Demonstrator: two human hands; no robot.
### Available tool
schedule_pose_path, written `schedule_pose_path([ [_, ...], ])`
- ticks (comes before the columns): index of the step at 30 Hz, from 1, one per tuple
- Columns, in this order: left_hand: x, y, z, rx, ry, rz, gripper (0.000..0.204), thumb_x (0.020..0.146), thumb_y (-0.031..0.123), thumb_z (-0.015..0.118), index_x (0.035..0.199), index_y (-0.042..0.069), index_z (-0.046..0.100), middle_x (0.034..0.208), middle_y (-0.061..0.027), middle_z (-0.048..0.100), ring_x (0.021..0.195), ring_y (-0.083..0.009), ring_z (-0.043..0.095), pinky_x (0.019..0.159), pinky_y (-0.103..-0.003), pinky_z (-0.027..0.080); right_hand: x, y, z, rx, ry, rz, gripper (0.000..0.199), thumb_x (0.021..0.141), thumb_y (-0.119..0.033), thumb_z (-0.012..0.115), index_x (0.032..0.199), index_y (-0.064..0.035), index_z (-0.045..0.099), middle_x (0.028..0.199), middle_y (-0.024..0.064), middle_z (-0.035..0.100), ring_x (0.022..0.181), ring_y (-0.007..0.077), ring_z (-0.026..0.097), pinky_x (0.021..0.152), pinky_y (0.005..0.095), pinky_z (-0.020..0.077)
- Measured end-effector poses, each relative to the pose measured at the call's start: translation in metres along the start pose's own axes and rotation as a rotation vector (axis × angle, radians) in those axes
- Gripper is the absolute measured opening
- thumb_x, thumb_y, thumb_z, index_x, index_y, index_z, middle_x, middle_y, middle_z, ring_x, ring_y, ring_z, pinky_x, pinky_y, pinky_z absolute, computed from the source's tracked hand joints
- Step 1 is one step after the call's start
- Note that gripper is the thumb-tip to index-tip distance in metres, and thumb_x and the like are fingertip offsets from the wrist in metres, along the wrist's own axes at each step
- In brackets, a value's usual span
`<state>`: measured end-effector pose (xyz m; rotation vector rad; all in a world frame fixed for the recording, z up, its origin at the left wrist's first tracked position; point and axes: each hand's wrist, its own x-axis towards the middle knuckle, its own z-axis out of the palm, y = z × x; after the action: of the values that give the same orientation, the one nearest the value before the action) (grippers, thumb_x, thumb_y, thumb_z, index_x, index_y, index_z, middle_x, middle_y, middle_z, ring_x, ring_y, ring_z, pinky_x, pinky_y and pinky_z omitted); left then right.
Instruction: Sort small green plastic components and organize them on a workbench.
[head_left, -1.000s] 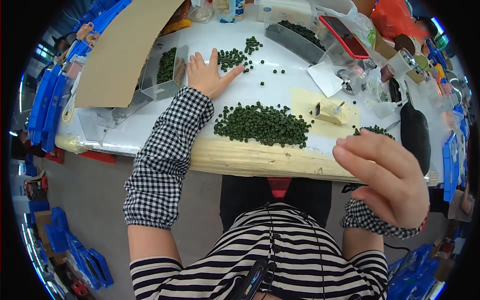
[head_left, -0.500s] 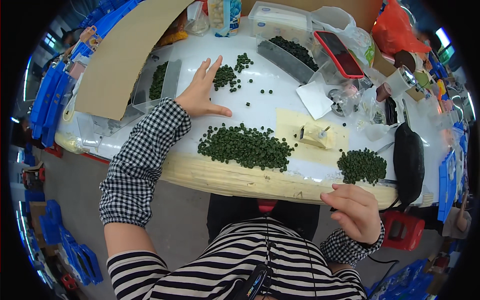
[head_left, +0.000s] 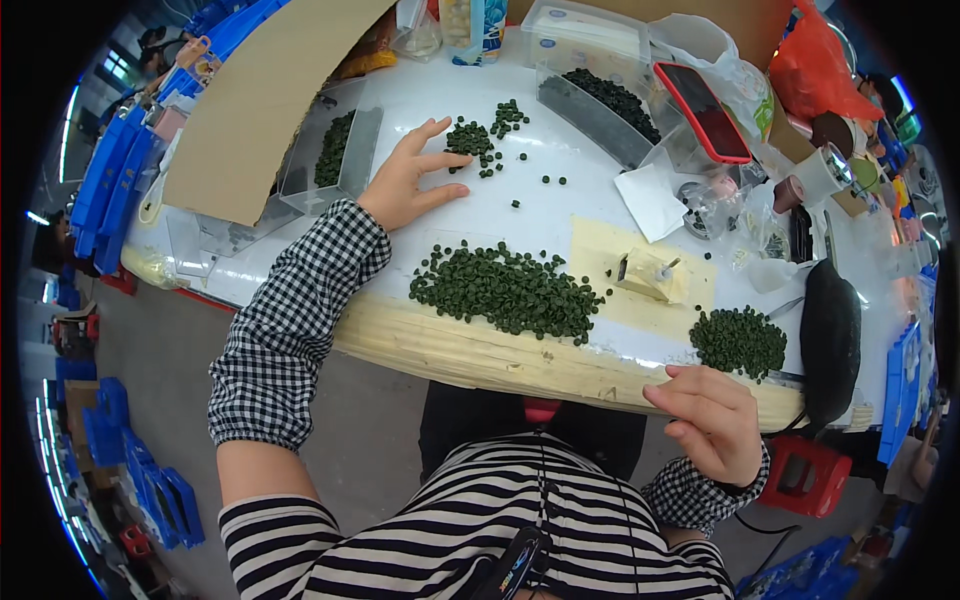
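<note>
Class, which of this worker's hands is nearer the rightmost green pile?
Right. The right hand is just on the near side of the rightmost green pile; the left hand is well to its left, farther across the table.

Grey floor (head_left: 160,345), white table (head_left: 430,90), red stool (head_left: 832,482), blue bins (head_left: 183,508) at left, glowing strip lights (head_left: 54,462)

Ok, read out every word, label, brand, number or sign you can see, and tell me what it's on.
I don't copy out print, but it shows here:
Blue pouch: large pale lettering.
Clear plastic box: blue marks, too small to read.
Black device on the striped shirt: pale marks, blurred.
</note>
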<state>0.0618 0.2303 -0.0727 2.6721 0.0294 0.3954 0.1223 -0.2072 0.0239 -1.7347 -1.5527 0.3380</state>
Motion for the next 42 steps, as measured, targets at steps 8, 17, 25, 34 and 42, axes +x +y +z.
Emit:
schedule_pose_path([
  [8,0.002,-0.016,0.005,-0.070,0.175,-0.020,0.018,0.089,0.023,0.069,0.102,0.012,0.073,0.138,-0.0146,0.050,0.134,-0.0344,0.038,0.109,-0.045,0.035,0.006,0.000,0.002,-0.018,-0.011,0.006,0.035,0.081,-0.012,0.070,0.114,0.0002,0.067,0.097,0.0134,0.068,0.086,0.0298,0.065,0.088,0.0411,0.0515],
  [17,0.026,0.003,0.007,0.234,0.188,0.029,0.011,0.083,0.020,0.071,0.085,0.009,0.073,0.119,-0.0125,0.059,0.121,-0.0307,0.049,0.114,-0.050,0.028,0.007,-0.002,0.003,-0.026,-0.027,0.031,0.036,0.081,-0.010,0.070,0.115,0.0002,0.066,0.098,0.0139,0.068,0.086,0.0306,0.065,0.087,0.0405,0.0517],
  [25,0.030,-0.002,0.004,0.216,0.186,0.071,0.010,0.083,0.019,0.070,0.083,0.009,0.073,0.108,-0.0079,0.061,0.116,-0.0263,0.051,0.113,-0.053,0.028,0.002,0.001,0.003,-0.030,-0.023,0.049,0.037,0.081,-0.010,0.070,0.116,-0.0001,0.065,0.100,0.0146,0.067,0.089,0.0317,0.064,0.086,0.0398,0.0515],
  [34,0.029,0.015,0.009,0.302,0.194,0.088,0.006,0.080,0.016,0.073,0.082,0.010,0.072,0.106,-0.0042,0.061,0.109,-0.0229,0.053,0.101,-0.044,0.031,0.003,0.000,0.004,-0.028,-0.032,0.064,0.037,0.081,-0.010,0.069,0.116,0.0000,0.065,0.101,0.0145,0.067,0.089,0.0310,0.064,0.088,0.0400,0.0513],
  [42,-0.002,0.046,-0.004,0.160,0.115,0.071,0.006,0.080,0.016,0.073,0.083,0.011,0.071,0.101,-0.0009,0.060,0.105,-0.0199,0.052,0.098,-0.040,0.029,-0.003,0.005,0.005,-0.024,-0.030,0.088,0.036,0.081,-0.009,0.070,0.116,0.0001,0.065,0.100,0.0143,0.067,0.088,0.0310,0.064,0.086,0.0386,0.0517],
])
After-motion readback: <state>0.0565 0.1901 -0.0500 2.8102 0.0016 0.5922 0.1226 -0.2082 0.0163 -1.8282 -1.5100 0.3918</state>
